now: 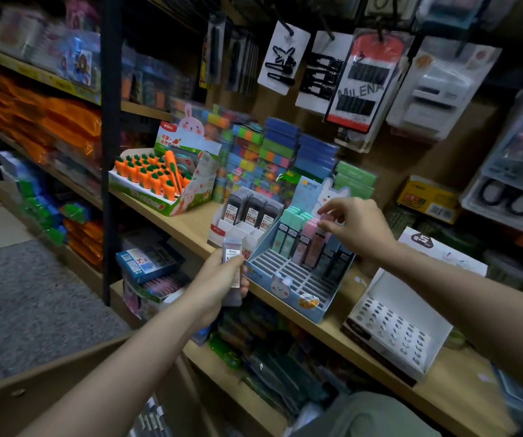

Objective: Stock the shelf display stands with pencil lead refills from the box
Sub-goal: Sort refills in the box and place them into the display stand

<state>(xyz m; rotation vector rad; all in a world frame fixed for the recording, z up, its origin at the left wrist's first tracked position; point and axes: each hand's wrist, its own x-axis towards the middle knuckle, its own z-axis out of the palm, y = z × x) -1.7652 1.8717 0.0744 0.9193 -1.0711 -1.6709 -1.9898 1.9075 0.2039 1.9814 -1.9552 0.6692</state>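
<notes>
The left hand grips a clear pack of lead refills just in front of the white display stand; the right hand pinches a pink refill case standing in the blue bunny display stand; both stands sit on the wooden shelf; an open cardboard box lies below.

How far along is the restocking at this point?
Done: the white stand holds dark refills in its back rows, and the blue stand has a rear row of pastel cases. In hand: the left hand grips refill packs; the right hand pinches a pink case. Left: both stands' front slots are empty.
</notes>
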